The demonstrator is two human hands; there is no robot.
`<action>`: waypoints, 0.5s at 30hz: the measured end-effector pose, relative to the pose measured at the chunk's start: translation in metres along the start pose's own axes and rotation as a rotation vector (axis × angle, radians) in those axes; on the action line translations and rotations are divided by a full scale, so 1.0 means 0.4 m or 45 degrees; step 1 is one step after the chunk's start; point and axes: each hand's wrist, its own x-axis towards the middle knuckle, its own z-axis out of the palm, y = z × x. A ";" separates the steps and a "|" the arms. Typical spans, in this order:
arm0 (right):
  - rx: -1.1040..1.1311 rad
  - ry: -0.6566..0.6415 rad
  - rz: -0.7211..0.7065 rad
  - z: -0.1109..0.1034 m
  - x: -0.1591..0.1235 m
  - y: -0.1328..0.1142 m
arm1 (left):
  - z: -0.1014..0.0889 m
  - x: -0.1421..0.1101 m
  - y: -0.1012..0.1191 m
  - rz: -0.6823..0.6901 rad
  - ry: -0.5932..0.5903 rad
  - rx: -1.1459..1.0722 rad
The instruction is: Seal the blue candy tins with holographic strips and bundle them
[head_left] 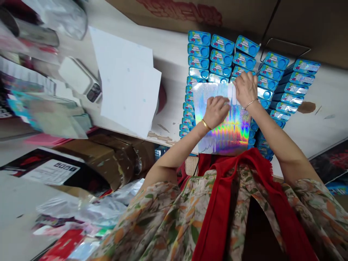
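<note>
A shiny holographic sheet lies over rows of blue tins on a white table. My left hand, wearing a gold bangle, rests on the upper middle of the sheet with its fingers curled down, holding it in place. My right hand, also with a bangle, is at the sheet's top right corner. Its fingers are pinched together on a small pale strip at that edge. The tins under the sheet are hidden.
Several white paper sheets lie to the left on the table. A brown cardboard box stands behind the tins. Worn cartons, plastic bags and blurred packets crowd the left side. A red scarf hangs down my front.
</note>
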 end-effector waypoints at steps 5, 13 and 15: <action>0.262 0.200 -0.025 -0.025 -0.047 -0.001 | -0.049 -0.081 0.121 -0.197 0.451 -0.388; 1.402 0.303 0.437 -0.070 -0.354 -0.039 | 0.011 -0.008 0.213 -0.589 0.589 -1.431; 1.522 0.298 0.563 -0.069 -0.396 -0.039 | 0.041 -0.013 0.240 -0.637 0.541 -1.527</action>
